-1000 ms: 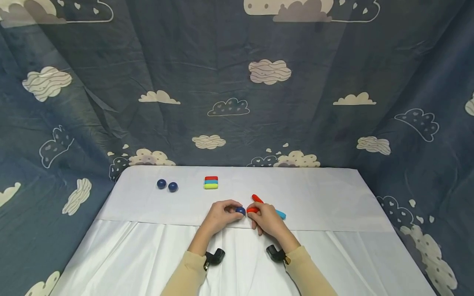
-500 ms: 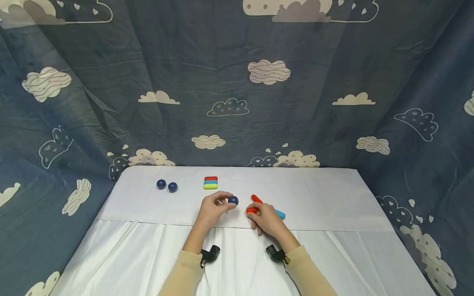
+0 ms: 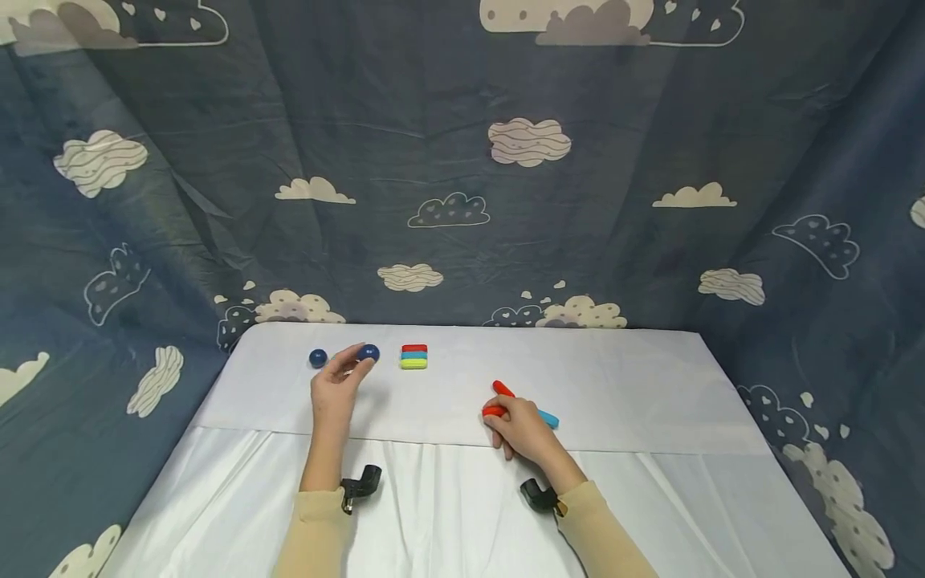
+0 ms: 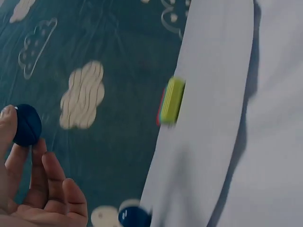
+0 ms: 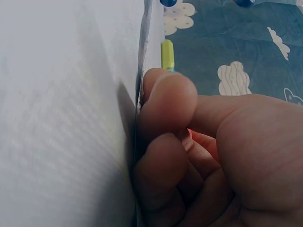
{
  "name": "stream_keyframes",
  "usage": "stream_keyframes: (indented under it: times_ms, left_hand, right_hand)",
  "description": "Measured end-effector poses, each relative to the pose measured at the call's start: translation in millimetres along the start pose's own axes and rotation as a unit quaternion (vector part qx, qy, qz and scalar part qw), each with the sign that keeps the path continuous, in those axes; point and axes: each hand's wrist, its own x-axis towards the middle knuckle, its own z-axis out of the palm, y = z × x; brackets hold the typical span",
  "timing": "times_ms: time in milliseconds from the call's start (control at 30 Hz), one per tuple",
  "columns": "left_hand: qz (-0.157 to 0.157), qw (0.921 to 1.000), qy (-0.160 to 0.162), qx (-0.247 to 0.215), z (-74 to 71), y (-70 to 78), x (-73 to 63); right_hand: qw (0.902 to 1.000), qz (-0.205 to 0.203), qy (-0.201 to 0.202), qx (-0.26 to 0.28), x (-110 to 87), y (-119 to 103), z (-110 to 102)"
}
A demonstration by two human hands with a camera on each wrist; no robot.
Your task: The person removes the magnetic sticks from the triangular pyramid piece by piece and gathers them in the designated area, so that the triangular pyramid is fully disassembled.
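Observation:
My left hand pinches a dark blue ball between thumb and fingertips, raised at the back left. In the left wrist view this ball shows a seam line. A second dark blue ball lies on the table just left of the hand; another that lay beside it is hidden behind the hand. My right hand is low at the table, pinching a red stick-like piece. Behind its fingers a red stick and a light blue stick stick out.
Right of the left hand, red, blue and yellow-green bars lie together in a row; the yellow-green bar looks ridged. The white cloth-covered table ends at a dark blue curtain with cloud prints.
My left hand has carried its blue ball from beside the right hand, back and left to near the other balls. The right hand has stayed in place with the red piece.

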Motion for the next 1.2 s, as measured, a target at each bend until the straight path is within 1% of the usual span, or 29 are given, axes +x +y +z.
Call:
stream_keyframes:
  times_ms: [133,233,333,400,467,600,667,800,1000,1100,1200]
  left_hand:
    - [0.007,0.9971,0.063,0.041,-27.5,-4.9,11.1]
    - [0.012,0.991,0.109,0.077,-44.3,-11.4,18.0]
    - [0.009,0.9857,0.135,0.1,-56.3,-18.6,23.5]
    - [0.001,0.9831,0.141,0.117,-62.0,-23.4,26.7]
    - [-0.007,0.9821,0.14,0.126,-65.7,-27.2,29.6]
    - [-0.031,0.9785,0.135,0.153,-69.7,-33.3,31.6]
    - [-0.038,0.977,0.134,0.162,-70.1,-36.7,32.0]
    - [-0.035,0.9744,0.134,0.177,-70.0,-43.9,32.5]
    - [-0.028,0.9722,0.14,0.186,-67.2,-50.2,35.1]
    - [-0.024,0.9713,0.145,0.187,-64.6,-50.9,35.8]
    - [-0.027,0.9687,0.145,0.2,-63.0,-50.7,33.9]
  right_hand:
    - [1.0,0.004,0.001,0.0,-0.1,0,0]
    - [1.0,0.004,0.0,-0.005,0.0,1,0]
    - [1.0,0.005,0.001,-0.004,0.0,2,0]
    - [1.0,0.007,0.003,-0.003,0.2,2,0]
    - [0.9999,0.011,0.003,-0.001,0.3,2,0]
    - [0.9999,0.01,0.0,0.003,0.2,2,0]
    - [0.9999,0.013,-0.002,0.002,0.2,2,0]
    - [0.9999,0.013,-0.005,0.001,0.0,1,1]
    - [0.9998,0.015,0.0,0.01,1.9,0,2]
    - [0.9998,0.018,0.003,0.01,1.9,-1,1]
    - [0.9998,0.018,0.001,0.009,0.7,-1,2]
